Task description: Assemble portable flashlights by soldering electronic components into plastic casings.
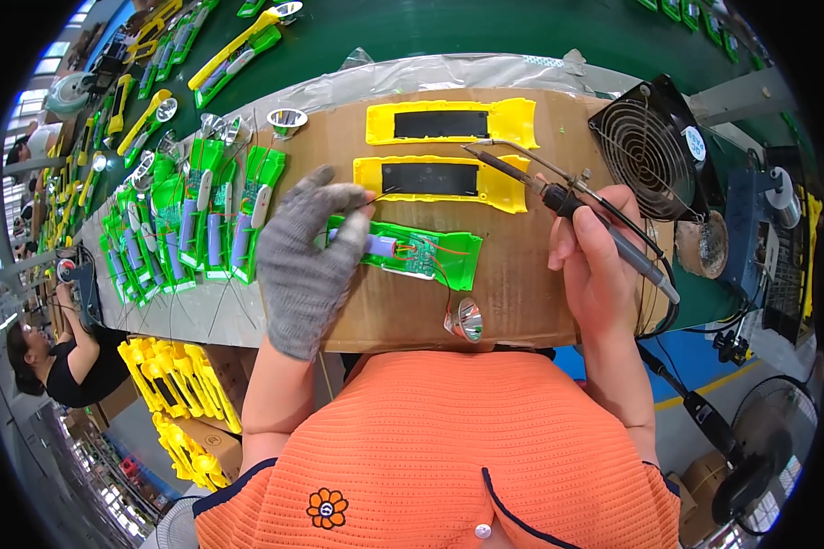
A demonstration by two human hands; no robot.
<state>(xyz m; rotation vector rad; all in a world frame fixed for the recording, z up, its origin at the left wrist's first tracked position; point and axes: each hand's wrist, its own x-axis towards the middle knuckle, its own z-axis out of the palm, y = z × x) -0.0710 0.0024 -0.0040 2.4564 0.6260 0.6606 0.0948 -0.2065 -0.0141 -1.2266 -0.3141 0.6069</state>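
Observation:
My left hand (307,261), in a grey knit glove with bare fingertips, pinches a thin black wire (386,194) between thumb and finger. Beneath that hand lies a green housing (462,261) with a purple cylindrical battery (380,245), a small green circuit board (421,254) and red wires. One wire runs down to a round silver reflector (468,320). My bare right hand (600,252) grips a soldering iron (613,236), its tip pointing up and left. Two yellow housings with dark panels, the nearer one (508,188) and the farther one (513,121), rest on the cardboard (522,274).
Several wired green housings (192,215) are lined up at the left. A black fan (650,151) stands at the right beside a spool of wire (783,192). Yellow housings (178,380) fill boxes at lower left. Another person (73,352) sits farther left.

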